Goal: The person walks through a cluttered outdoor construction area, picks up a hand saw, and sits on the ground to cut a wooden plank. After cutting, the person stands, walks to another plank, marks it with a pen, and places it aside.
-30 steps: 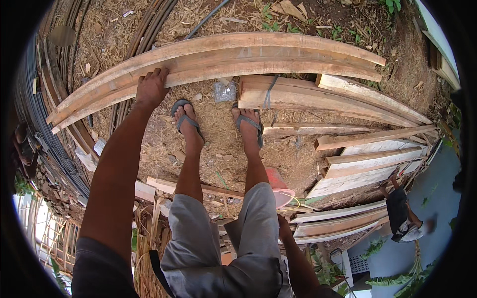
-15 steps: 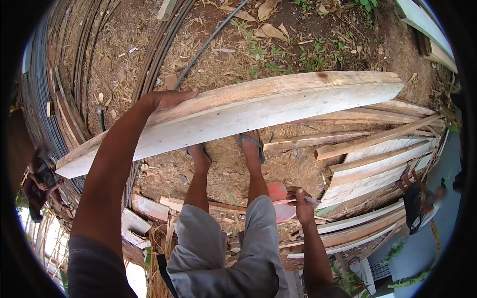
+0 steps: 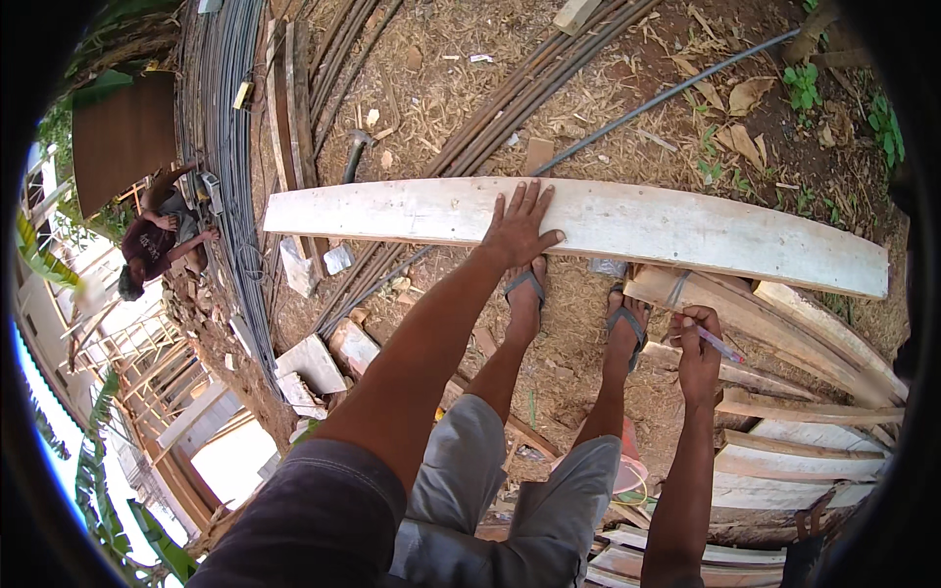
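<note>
A long pale-faced wooden plank (image 3: 667, 223) lies crosswise in front of my feet, its broad whitish face turned up. My left hand (image 3: 520, 227) rests flat on that face near the middle, fingers spread, gripping nothing. Lower and to the right, my right hand (image 3: 694, 343) is closed around a slim, see-through, pen-like stick (image 3: 720, 345), whose exact kind I cannot make out. This hand is apart from the plank, above several rough timbers (image 3: 765, 318) whose ends reach close to the plank's near edge.
Steel rods (image 3: 223, 127) run along the left, where another person (image 3: 162, 230) crouches. Thinner rods (image 3: 529, 83) cross the ground beyond the plank, near what looks like a hammer (image 3: 357, 155). Stacked boards (image 3: 784, 475) lie at lower right; a reddish bucket (image 3: 629, 470) stands beside my knee.
The plank has tipped from its edge to lie with the white face up. My left hand has shifted from its upper edge onto the face. The view has swung left.
</note>
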### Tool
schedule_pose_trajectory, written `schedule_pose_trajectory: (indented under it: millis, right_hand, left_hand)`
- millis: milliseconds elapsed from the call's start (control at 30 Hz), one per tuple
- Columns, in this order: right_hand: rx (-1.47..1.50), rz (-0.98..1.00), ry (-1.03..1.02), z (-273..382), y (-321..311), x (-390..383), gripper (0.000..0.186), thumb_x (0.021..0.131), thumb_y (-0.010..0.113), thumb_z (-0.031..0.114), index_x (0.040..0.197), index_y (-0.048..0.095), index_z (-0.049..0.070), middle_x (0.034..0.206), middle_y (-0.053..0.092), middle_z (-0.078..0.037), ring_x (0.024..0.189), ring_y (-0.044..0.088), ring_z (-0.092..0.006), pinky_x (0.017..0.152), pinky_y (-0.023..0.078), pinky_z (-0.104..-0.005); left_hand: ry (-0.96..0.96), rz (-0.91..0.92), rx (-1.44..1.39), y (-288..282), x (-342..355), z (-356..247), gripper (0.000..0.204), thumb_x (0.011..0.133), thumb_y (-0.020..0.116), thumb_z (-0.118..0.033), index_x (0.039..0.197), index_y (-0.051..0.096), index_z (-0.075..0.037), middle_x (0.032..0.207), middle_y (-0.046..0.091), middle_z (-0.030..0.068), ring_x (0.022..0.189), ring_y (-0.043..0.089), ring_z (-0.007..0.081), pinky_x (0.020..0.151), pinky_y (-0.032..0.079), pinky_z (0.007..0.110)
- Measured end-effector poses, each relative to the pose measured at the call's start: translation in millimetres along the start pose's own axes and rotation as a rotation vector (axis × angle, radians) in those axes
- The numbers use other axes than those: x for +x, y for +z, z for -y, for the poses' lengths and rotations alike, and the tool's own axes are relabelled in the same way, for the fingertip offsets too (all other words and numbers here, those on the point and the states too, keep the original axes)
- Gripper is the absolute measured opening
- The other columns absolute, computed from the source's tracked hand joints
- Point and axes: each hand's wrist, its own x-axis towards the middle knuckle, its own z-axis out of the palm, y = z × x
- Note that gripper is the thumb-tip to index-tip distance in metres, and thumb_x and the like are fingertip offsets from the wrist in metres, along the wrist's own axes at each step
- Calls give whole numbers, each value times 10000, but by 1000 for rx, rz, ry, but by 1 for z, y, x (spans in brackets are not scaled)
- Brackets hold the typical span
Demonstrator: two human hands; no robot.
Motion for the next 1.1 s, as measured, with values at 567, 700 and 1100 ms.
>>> schedule_pose_trajectory:
  millis: [567, 700, 1100]
  right_hand:
    - [-270, -10, -245, -9, 93, 147, 148, 878, 650, 149, 947, 629, 20, 771, 637, -34, 702, 572, -108, 643, 472, -283]
    - [-260, 20, -336, -19, 89, 148, 120, 895, 611, 121, 955, 622, 17, 775, 620, -24, 682, 541, -93, 630, 460, -272]
    - [-149, 27, -304, -21, 77, 144, 91, 919, 579, 116, 950, 588, 30, 791, 620, -29, 648, 535, -63, 509, 424, -219]
  left_hand:
    - [-1, -139, -42, 29, 3, 5, 898, 913, 364, -736, 1585, 81, -212, 1638, 54, 155, 1511, 25, 357, 1183, 28, 583]
    - [5, -150, -42, 30, 2, 4, 893, 914, 351, -736, 1584, 82, -211, 1638, 55, 149, 1513, 17, 349, 1189, 20, 575]
    - [-25, -95, -6, 24, 2, 0, 887, 920, 330, -731, 1586, 36, -224, 1644, 17, 135, 1516, -5, 333, 1200, 24, 552]
